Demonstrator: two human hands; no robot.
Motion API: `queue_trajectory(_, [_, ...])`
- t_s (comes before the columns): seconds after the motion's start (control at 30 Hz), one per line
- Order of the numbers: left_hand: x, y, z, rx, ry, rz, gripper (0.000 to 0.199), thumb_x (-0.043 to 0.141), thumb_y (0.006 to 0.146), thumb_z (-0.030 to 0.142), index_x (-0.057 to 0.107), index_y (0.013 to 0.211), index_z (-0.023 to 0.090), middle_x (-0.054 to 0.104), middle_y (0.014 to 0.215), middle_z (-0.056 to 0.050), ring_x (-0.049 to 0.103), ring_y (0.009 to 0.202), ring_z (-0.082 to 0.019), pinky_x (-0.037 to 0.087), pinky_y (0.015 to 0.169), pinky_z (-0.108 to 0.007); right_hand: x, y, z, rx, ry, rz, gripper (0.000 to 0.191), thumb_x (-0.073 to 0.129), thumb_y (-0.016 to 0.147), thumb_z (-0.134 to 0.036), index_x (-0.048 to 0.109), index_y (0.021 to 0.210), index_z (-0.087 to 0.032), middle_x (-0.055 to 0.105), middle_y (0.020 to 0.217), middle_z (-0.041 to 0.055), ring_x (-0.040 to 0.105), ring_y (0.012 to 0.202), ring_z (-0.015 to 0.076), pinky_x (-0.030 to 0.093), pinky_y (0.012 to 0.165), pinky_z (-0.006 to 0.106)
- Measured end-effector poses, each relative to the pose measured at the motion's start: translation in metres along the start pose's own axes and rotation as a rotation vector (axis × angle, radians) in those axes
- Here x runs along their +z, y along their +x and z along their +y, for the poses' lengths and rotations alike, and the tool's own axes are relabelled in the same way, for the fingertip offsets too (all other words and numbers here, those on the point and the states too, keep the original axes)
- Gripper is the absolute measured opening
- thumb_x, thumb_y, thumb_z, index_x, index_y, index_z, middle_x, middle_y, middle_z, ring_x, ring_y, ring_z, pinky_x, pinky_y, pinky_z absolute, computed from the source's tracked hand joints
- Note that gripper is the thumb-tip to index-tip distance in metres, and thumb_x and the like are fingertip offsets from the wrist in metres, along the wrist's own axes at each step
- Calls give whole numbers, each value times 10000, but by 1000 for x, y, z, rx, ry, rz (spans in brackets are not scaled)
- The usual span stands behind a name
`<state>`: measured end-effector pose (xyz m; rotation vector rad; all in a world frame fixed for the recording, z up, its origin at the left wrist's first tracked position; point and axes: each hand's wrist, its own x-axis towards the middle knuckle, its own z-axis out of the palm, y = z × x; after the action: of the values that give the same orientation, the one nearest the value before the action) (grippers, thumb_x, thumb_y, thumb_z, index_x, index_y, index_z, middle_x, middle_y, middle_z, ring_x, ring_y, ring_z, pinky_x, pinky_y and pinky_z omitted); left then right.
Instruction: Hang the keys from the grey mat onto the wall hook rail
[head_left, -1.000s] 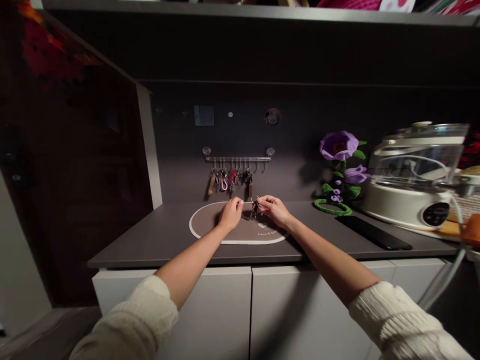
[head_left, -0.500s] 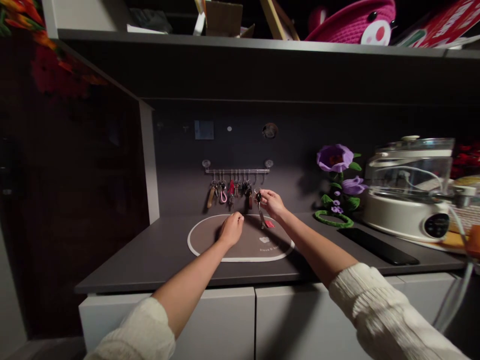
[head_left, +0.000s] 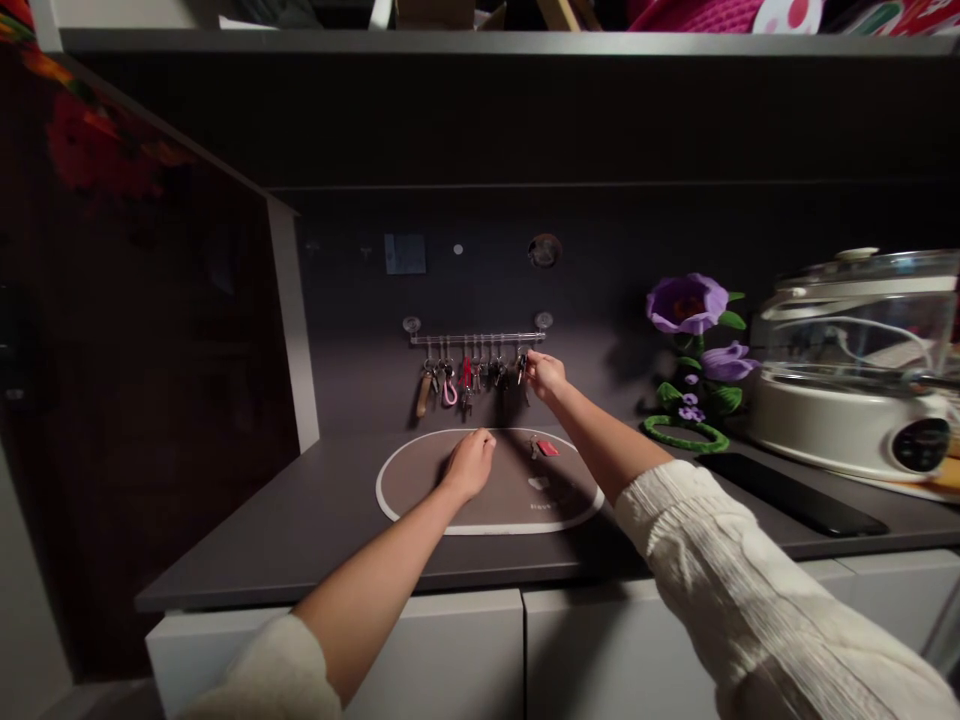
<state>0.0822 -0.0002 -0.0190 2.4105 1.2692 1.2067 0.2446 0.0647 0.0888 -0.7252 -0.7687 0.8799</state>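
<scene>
Right hand (head_left: 546, 375) and bunch of keys (head_left: 523, 368) near the hook rail's right end

Keys are pinched in the fingertips, immediately left of the right hand, long axis hanging near upright, just below the hook rail (head_left: 480, 338); contact with a hook cannot be told. Other key sets (head_left: 466, 375) hang farther left. Beneath, a red tag (head_left: 548, 448) lies on the oval mat (head_left: 420, 485). Left hand (head_left: 471, 466), lower and farther from the keys, is curled; its contents cannot be told.

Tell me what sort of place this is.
Probably a home entryway: a rail of hooks with hanging keys is on the wall above a counter, and what looks like a dark door stands at the left.
</scene>
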Motion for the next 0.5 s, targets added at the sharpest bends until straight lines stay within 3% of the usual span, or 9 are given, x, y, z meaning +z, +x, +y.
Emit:
queue_trajectory(0.33, [2,1,-4,6,-34,11,190,357,834,229,513,738,178,586,776,-39,516,747,-143,378,704,-261,2,15,6,56,4,24,201,512,776,-99,447,599,-167,436,402,-58,403,358,47,457,471,204])
queue_trajectory(0.5, [2,1,-3,1,-40,13,186,358,828,222,511,734,175,584,774,-39,508,751,-142,374,714,-262,-3,19,13,-3,-73,-31,221,534,764,-137,423,577,-180,338,355,-83,348,336,48,453,469,211])
